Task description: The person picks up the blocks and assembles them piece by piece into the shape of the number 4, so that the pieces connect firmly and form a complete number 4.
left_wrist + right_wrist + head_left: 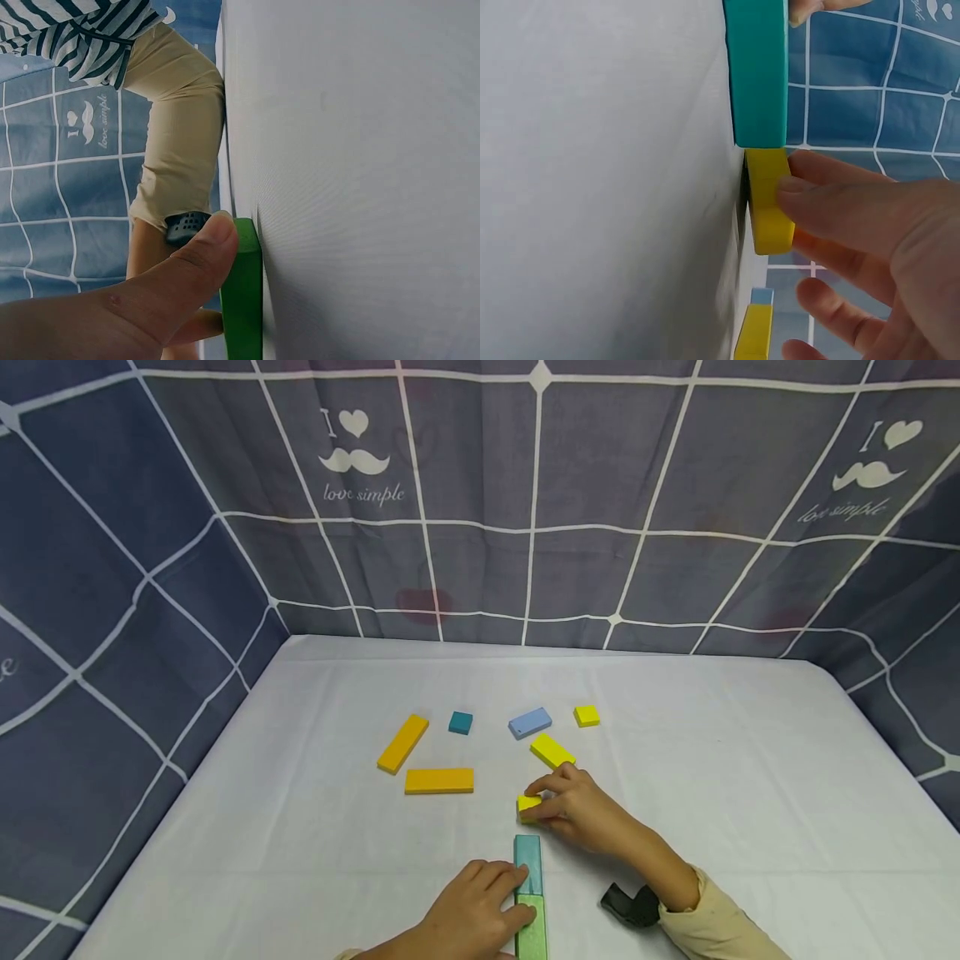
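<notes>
Beyond teal wooden-looking bar [528,851]: right hand [582,807] pinches yellow wooden-looking block [770,221] (perhaps for control).
On bar: left hand [476,910], fingers apart, seemingly steadying.

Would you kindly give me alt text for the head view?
A right hand pinches a small yellow block just beyond a light teal block and a green block lying end to end, the left hand touching both. Farther off on the white table lie two orange blocks, two more yellow ones, one blue and one dark teal.
</notes>
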### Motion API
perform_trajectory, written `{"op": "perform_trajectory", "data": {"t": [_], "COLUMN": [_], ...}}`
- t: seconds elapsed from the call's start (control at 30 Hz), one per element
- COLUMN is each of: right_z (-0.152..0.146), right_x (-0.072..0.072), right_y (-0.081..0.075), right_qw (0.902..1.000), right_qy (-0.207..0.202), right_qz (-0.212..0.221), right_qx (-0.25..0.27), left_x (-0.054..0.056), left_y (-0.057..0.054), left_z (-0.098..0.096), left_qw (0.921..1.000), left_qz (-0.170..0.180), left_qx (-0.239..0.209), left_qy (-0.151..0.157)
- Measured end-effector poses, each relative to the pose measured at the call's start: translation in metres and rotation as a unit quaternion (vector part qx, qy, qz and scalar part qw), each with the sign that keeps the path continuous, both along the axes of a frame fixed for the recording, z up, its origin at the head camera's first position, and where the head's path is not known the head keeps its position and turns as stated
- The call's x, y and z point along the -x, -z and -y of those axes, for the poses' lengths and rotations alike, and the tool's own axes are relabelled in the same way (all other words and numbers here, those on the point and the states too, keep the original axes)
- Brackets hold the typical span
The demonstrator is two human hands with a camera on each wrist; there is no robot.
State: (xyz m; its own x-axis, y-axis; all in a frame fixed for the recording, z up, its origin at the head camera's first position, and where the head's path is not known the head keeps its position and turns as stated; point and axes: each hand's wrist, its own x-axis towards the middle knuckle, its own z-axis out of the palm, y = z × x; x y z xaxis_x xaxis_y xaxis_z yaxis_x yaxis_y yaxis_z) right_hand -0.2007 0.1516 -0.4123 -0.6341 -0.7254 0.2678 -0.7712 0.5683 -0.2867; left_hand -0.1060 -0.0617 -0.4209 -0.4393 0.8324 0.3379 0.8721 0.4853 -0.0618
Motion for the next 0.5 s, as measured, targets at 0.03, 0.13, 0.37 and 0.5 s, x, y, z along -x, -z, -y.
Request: {"op": "perform_trajectory", "data": {"t": [0.03, 0.13, 0.37, 0.5], "right_z": [0.0003, 0.0007, -0.0002, -0.0008], "right_x": [-0.0001, -0.0004, 0.0002, -0.0002], "right_y": [-0.0001, -0.0003, -0.0003, -0.0014], "right_qw": [1.0000, 1.0000, 0.9998, 0.9995], "right_qy": [0.000, -0.001, -0.006, 0.003], "right_qz": [0.001, 0.005, 0.020, 0.027], "right_qx": [-0.001, -0.003, -0.004, -0.013], "left_x": [0.0000, -0.0002, -0.0007, -0.0005], "left_y": [0.0001, -0.0002, -0.0019, -0.0025], "left_z": [0.0001, 0.0005, -0.0001, -0.0004], "left_qw": [1.0000, 1.0000, 0.9999, 1.0000], "left_qz": [-0.001, -0.005, -0.011, -0.001], "left_qx": [-0.001, -0.005, -0.003, 0.003], "left_qy": [-0.001, -0.002, -0.005, -0.003]}}
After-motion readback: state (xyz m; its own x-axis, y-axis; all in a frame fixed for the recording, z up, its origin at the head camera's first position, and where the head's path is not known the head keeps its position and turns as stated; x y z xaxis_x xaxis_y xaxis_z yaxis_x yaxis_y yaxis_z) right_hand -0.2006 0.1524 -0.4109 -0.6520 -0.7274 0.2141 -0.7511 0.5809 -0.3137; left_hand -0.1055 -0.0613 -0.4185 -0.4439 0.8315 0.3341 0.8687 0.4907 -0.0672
